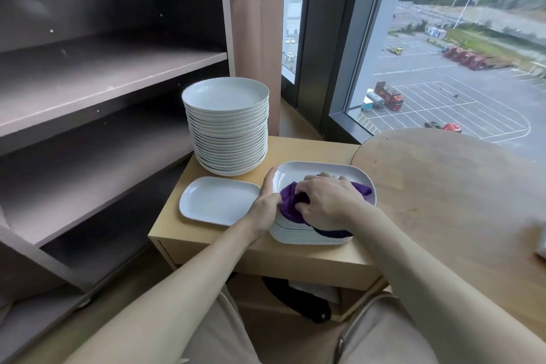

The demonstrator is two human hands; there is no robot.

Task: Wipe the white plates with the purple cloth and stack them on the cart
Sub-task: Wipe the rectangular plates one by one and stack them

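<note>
Daylight from the tall window (443,53) falls on a small wooden cart (266,254), whose tabletop (313,148) carries all the plates. At its front right, a stack of rectangular plates (307,235) holds the purple cloth (291,204), bunched in the top plate under the right hand (328,201), whose curled fingers grip it. The left hand (267,201) lies with straight fingers against the stack's left rim. Just beside it, a single rectangular plate (218,199) lies flat near the front edge. Behind that stands a tall stack of round plates (229,133). A round wooden table (458,186) adjoins the cart on the right, and dark shelves (103,77) stand to the left.
</note>
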